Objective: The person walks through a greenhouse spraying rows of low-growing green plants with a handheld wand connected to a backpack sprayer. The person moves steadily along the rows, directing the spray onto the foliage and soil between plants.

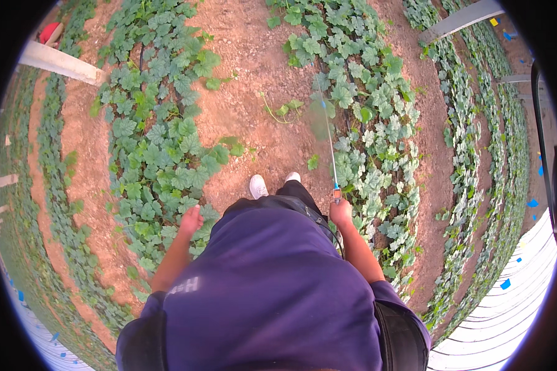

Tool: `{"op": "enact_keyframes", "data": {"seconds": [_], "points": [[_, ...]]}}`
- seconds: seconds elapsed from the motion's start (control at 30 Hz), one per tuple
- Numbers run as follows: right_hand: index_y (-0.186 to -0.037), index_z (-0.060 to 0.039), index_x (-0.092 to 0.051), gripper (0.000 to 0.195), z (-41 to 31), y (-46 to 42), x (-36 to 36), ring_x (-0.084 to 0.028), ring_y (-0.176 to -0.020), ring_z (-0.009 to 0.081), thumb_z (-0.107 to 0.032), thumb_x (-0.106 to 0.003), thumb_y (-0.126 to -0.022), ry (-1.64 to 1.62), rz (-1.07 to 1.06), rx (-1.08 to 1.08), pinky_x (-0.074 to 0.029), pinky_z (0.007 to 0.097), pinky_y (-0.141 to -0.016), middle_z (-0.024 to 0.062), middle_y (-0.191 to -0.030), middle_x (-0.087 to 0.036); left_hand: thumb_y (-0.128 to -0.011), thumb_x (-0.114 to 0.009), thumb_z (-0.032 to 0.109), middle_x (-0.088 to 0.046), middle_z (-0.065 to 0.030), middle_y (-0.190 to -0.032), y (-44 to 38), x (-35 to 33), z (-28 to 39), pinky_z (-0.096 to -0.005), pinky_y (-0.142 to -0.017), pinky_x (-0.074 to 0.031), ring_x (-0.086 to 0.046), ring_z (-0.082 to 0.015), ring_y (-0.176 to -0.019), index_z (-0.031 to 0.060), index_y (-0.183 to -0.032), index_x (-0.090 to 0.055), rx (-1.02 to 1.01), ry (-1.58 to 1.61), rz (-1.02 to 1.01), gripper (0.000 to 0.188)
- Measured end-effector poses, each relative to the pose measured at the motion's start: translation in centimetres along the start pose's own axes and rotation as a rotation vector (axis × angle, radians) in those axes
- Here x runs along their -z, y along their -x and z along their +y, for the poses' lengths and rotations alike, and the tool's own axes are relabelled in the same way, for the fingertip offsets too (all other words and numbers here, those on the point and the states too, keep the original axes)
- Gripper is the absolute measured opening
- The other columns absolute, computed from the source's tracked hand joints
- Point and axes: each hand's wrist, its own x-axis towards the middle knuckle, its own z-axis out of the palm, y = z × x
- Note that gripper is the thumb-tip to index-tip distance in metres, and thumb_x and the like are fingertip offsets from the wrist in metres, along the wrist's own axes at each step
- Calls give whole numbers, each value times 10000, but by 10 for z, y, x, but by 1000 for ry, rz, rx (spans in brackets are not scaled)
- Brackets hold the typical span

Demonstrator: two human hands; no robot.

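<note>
My right hand (341,213) is closed around the handle of a long thin spray lance (330,143), just right of my body. The lance has blue fittings and reaches forward along the edge of the right-hand leafy row (376,92); its far end is faint among the leaves. A thin black hose (338,241) runs near my right wrist. My left hand (192,220) hangs beside the left-hand row (158,130), fingers curled in, with nothing visible in it. Black straps (387,334) cross both my shoulders.
Bare soil (241,88) forms a path between the rows, with a stray vine (283,113) lying on it. Pale posts stand at left (65,65) and right (462,21). A person in red (50,33) is far left. A black curved tube (538,125) shows at right.
</note>
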Motion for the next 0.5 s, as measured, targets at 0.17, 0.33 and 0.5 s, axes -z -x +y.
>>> {"op": "enact_keyframes", "data": {"seconds": [0.17,0.33,0.5], "points": [[-948,46,-648,285,9,26,24,-644,-911,465,-197,-576,-817,2,-86,19,-506,511,-812,295,-920,-662,-969,-494,510,-583,-40,-683,-12,-11,9,-280,-478,-445,-539,-130,-543,24,-1128,-568,-26,-57,-28,516],[-878,57,-649,275,10,6,23,-651,-883,454,-201,-579,-812,1,34,5,-507,499,-789,301,-880,-656,-984,-475,484,-584,-36,-694,-26,-32,70,-277,-477,-445,-523,-124,-531,30,-1094,-578,-66,-50,-45,479],[-858,54,-646,268,-14,-55,43,-658,-810,434,-200,-575,-808,-204,49,50,-502,485,-748,283,-811,-655,-979,-503,472,-590,-27,-707,-41,-63,123,-268,-467,-445,-525,-118,-529,29,-1092,-582,-98,-104,-31,464]]}}
